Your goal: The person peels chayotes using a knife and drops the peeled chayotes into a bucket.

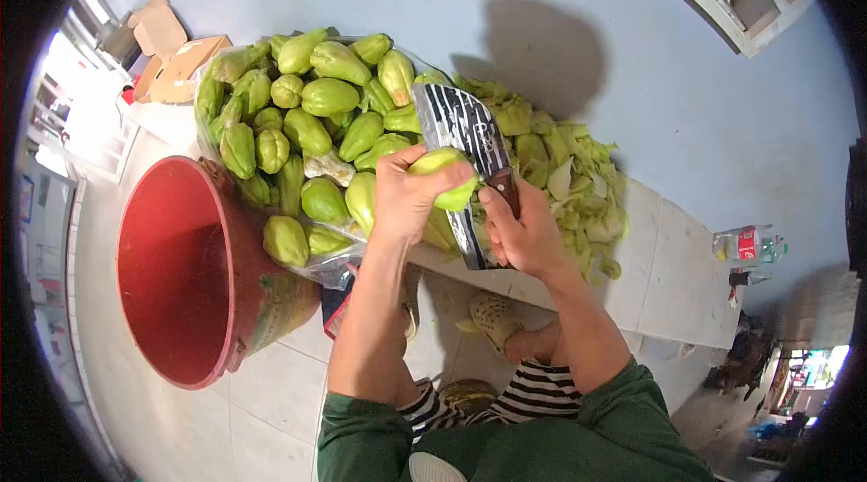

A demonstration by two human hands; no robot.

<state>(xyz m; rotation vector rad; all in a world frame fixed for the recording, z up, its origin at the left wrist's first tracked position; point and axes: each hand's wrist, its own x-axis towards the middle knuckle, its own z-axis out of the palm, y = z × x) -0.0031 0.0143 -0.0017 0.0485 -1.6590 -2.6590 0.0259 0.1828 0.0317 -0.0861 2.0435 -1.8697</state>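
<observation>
My left hand (400,196) is closed around a pale green chayote (437,159), thumb along its near side. My right hand (535,231) grips the brown handle of a broad knife (459,125) with a dark, white-striped blade. The knife lies right against the chayote, its wide end pointing up and away from me. Behind my left hand, many whole chayotes (330,97) are heaped in a clear plastic bag (204,131). Beyond my right hand spreads a pile of pale green peelings (591,197).
A large red bucket (172,279) stands on the floor at the left. The white tiled ledge (673,252) carries the chayotes and peelings. At its right end lies a plastic bottle (748,244). An open cardboard box (185,66) sits at the far left. My feet are below the ledge.
</observation>
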